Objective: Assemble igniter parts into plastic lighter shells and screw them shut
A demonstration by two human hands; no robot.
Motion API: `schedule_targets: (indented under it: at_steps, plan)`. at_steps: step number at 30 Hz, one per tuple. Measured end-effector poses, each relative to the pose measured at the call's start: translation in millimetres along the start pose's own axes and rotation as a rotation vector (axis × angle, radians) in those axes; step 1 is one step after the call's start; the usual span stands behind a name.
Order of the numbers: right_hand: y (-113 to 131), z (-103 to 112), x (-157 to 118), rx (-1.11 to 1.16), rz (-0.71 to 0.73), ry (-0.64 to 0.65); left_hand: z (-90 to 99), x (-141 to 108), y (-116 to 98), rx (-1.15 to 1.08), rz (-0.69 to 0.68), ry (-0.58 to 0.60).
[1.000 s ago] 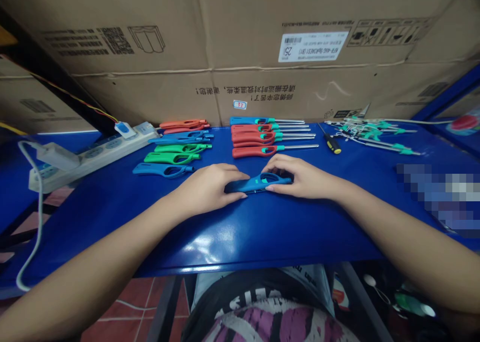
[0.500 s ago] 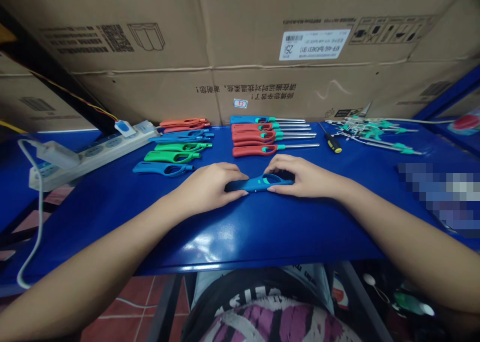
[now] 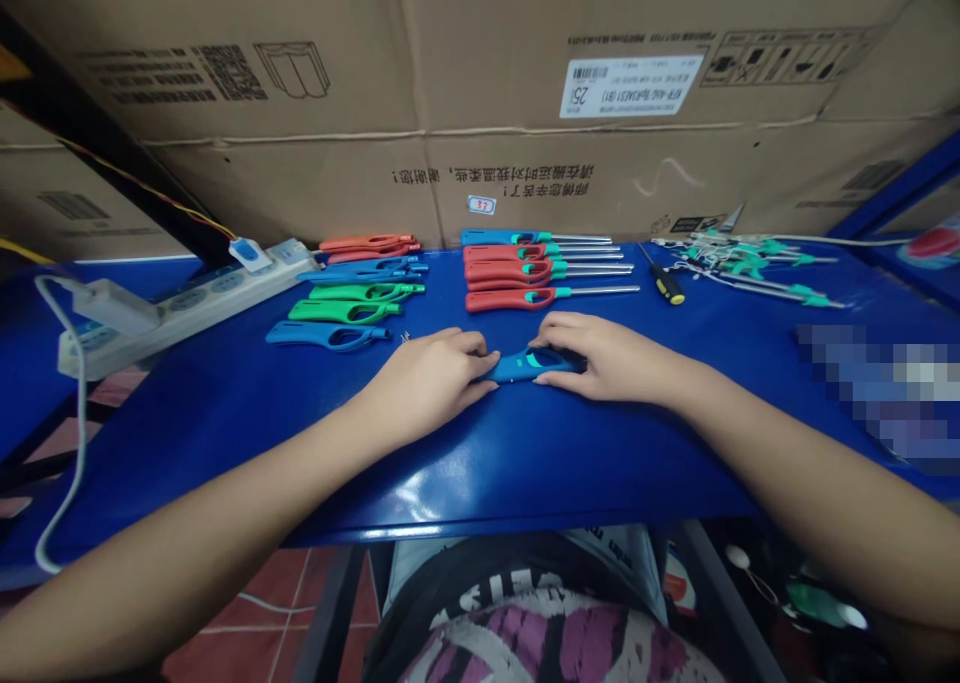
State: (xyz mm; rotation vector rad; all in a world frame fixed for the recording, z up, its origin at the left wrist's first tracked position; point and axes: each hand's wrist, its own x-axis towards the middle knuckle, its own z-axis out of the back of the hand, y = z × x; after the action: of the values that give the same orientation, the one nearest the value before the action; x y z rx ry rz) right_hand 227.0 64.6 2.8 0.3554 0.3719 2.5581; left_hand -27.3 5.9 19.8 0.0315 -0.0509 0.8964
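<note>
Pinching a blue lighter handle (image 3: 514,368) near the middle of the counter (image 3: 450,483), just on the near side of the red lighters (image 3: 510,300), clamping its left end in the left grip (image 3: 435,378) and its right end in the right grip (image 3: 607,355). Probably dealing with light, stiff, slightly slippery plastic, so best holding by the long edges. Also seeing upside-down Chinese print on the cardboard box (image 3: 510,23), reading "25" on its white label (image 3: 632,86), not making out any brand.

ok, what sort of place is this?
Likely a workbench in a workshop or small factory: lighter-style handles lined up on a blue tabletop, a screwdriver, and a heap of loose metal tubes with teal fittings.
</note>
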Motion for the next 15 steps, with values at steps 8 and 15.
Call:
schedule_targets:
  at_steps: [8, 15]
  plan:
    - [-1.1, -2.1, 0.4, -0.131, 0.072, -0.082, -8.5, 2.1, -0.8, 0.098, -0.021, -0.08]
    - [-0.4, 0.2, -1.6, -0.218, 0.101, -0.139, -18.0, 3.1, 6.5, -0.157, -0.032, -0.199]
